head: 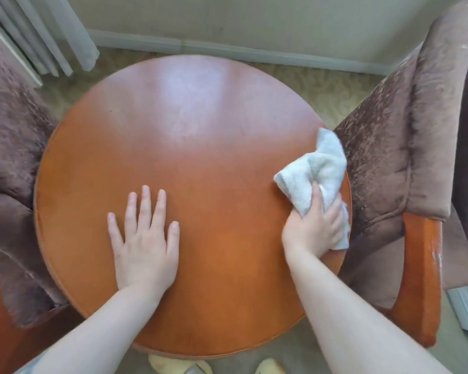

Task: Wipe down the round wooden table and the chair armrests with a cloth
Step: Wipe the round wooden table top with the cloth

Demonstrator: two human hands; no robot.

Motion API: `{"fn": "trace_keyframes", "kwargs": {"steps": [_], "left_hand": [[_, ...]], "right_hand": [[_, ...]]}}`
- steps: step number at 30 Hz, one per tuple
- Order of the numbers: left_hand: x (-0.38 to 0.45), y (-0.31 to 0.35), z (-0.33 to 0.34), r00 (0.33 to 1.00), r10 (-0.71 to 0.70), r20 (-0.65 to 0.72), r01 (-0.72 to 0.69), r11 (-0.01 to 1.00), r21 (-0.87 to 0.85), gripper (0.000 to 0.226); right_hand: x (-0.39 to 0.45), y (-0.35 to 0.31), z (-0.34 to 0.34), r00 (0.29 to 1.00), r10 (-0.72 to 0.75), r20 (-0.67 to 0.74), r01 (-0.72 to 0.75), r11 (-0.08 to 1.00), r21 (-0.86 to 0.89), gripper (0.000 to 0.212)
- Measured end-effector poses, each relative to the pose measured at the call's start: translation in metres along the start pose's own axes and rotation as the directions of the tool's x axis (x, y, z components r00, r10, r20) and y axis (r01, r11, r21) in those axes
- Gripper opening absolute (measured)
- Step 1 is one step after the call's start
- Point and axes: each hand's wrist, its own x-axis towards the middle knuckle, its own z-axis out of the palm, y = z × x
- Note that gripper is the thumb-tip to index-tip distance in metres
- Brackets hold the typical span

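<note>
The round wooden table [189,147] fills the middle of the view, its top glossy orange-brown. My left hand [143,238] lies flat on it, palm down, fingers spread, holding nothing. My right hand [315,228] grips a crumpled grey-white cloth [312,171] at the table's right edge; the cloth bunches forward from my fingers and rests on the wood. A brown upholstered chair stands on the right, its wooden armrest [419,276] close to the table's rim. Another chair [11,147] stands on the left, its wooden arm at the lower left corner.
A pale wall with a baseboard [227,49] runs behind the table. Curtain folds [52,36] hang at the upper left. Patterned carpet [324,85] shows around the table. Light-coloured slippers [179,365] sit below the table's near edge.
</note>
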Motion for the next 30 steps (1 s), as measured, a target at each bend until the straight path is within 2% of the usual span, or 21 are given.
{"fn": "trace_keyframes", "kwargs": {"steps": [2, 3, 4, 6, 7, 8, 10, 12, 14, 16, 17, 19, 20, 22, 23, 24, 25, 26, 27, 29, 30], "left_hand": [[-0.001, 0.001, 0.001, 1.000, 0.005, 0.010, -0.006, 0.998, 0.058, 0.062], [-0.003, 0.000, 0.001, 1.000, 0.005, 0.014, -0.006, 0.997, 0.078, 0.061], [-0.004, -0.002, 0.001, 1.000, 0.002, 0.013, -0.003, 0.996, 0.089, 0.060], [-0.004, -0.004, 0.002, 1.000, 0.003, 0.008, -0.004, 0.996, 0.088, 0.061], [-0.004, -0.004, 0.003, 1.000, 0.020, 0.012, -0.021, 0.995, 0.093, 0.064], [-0.004, -0.003, 0.003, 0.999, 0.040, 0.025, -0.043, 0.994, 0.105, 0.065], [-0.003, 0.000, 0.003, 0.999, 0.034, 0.040, -0.039, 0.990, 0.139, 0.064], [0.001, 0.003, 0.003, 0.999, 0.016, 0.031, -0.020, 0.988, 0.153, 0.065], [0.009, 0.008, 0.002, 0.999, 0.033, 0.023, -0.036, 0.992, 0.118, 0.066], [0.026, 0.011, 0.000, 1.000, 0.010, 0.001, -0.010, 1.000, 0.025, 0.065], [0.037, 0.011, -0.002, 1.000, -0.018, -0.009, 0.017, 1.000, -0.012, 0.063], [0.057, 0.006, -0.008, 0.998, -0.056, -0.024, 0.055, 0.998, -0.007, 0.059], [0.064, 0.002, -0.010, 0.998, -0.055, -0.022, 0.056, 0.998, 0.021, 0.059], [0.070, -0.002, -0.014, 0.999, -0.037, -0.005, 0.037, 0.997, 0.068, 0.057], [0.071, -0.002, -0.015, 1.000, -0.027, 0.002, 0.027, 0.996, 0.081, 0.058], [0.071, -0.001, -0.014, 1.000, -0.023, 0.010, 0.022, 0.996, 0.089, 0.060], [0.070, 0.000, -0.014, 1.000, -0.027, 0.016, 0.025, 0.995, 0.098, 0.062], [0.070, 0.001, -0.014, 0.999, -0.038, 0.018, 0.036, 0.994, 0.104, 0.062], [0.071, 0.001, -0.013, 0.999, -0.046, 0.019, 0.044, 0.994, 0.104, 0.062], [0.073, 0.001, -0.013, 0.998, -0.045, 0.034, 0.041, 0.993, 0.108, 0.061], [0.072, 0.000, -0.014, 0.998, -0.047, 0.031, 0.043, 0.993, 0.114, 0.061]], "right_hand": [[-0.039, -0.041, 0.014, 0.987, 0.158, 0.008, -0.158, 0.985, 0.070, 0.065], [-0.061, -0.044, 0.017, 1.000, -0.011, 0.028, 0.010, 0.999, 0.042, 0.067], [-0.084, -0.029, 0.016, 0.928, -0.340, 0.150, 0.340, 0.940, 0.027, 0.069], [-0.091, 0.028, -0.005, 0.456, -0.829, 0.322, 0.845, 0.517, 0.134, 0.075], [-0.071, 0.052, -0.020, 0.269, -0.886, 0.376, 0.913, 0.359, 0.192, 0.077], [-0.045, 0.070, -0.033, 0.185, -0.887, 0.423, 0.931, 0.296, 0.215, 0.079], [0.008, 0.081, -0.044, 0.297, -0.845, 0.444, 0.895, 0.409, 0.180, 0.073], [0.050, 0.052, -0.029, 0.629, -0.661, 0.409, 0.696, 0.713, 0.083, 0.068], [0.074, -0.012, -0.001, 0.926, -0.258, 0.274, 0.274, 0.962, -0.020, 0.063], [0.080, -0.080, 0.030, 0.973, 0.063, 0.220, -0.059, 0.998, -0.024, 0.060], [0.072, -0.104, 0.042, 0.970, 0.068, 0.233, -0.063, 0.998, -0.028, 0.060], [0.040, -0.118, 0.054, 0.930, -0.236, 0.283, 0.256, 0.966, -0.035, 0.067], [0.027, -0.107, 0.049, 0.804, -0.495, 0.330, 0.521, 0.854, 0.014, 0.073], [0.033, -0.059, 0.029, 0.268, -0.878, 0.396, 0.926, 0.348, 0.144, 0.086], [0.057, -0.031, 0.016, -0.020, -0.904, 0.427, 0.980, 0.067, 0.188, 0.089], [0.091, -0.005, 0.004, -0.207, -0.865, 0.456, 0.971, -0.125, 0.204, 0.088], [0.127, 0.012, -0.006, -0.262, -0.834, 0.485, 0.962, -0.186, 0.200, 0.085], [0.158, 0.018, -0.013, -0.197, -0.847, 0.493, 0.976, -0.122, 0.182, 0.081], [0.180, 0.016, -0.011, -0.028, -0.879, 0.477, 0.987, 0.052, 0.153, 0.076], [0.192, -0.020, 0.021, 0.568, -0.765, 0.304, 0.805, 0.594, -0.010, 0.067], [0.185, -0.057, 0.041, 0.833, -0.526, 0.172, 0.540, 0.840, -0.047, 0.064]]}}
